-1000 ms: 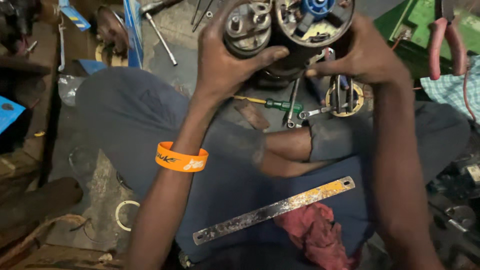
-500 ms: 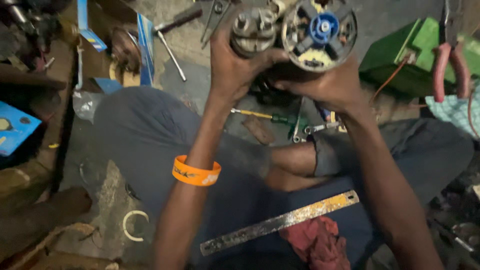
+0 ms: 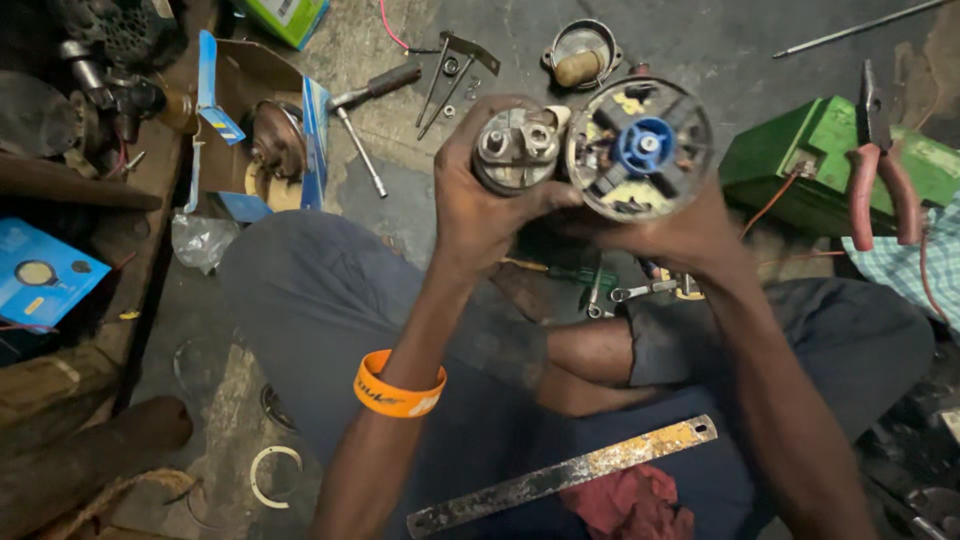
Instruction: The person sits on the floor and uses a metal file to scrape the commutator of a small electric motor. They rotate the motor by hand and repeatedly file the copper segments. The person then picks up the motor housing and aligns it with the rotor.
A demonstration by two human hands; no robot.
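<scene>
Concrete floor (image 3: 700, 40) strewn with hammer (image 3: 365, 105), pliers (image 3: 880, 160).

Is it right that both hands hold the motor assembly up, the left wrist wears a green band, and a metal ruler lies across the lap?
Not quite: the band on the left wrist is orange, not green, as the head view shows. The rest stands: the left hand and right hand hold the motor assembly up, and a metal ruler lies across the lap.
</scene>
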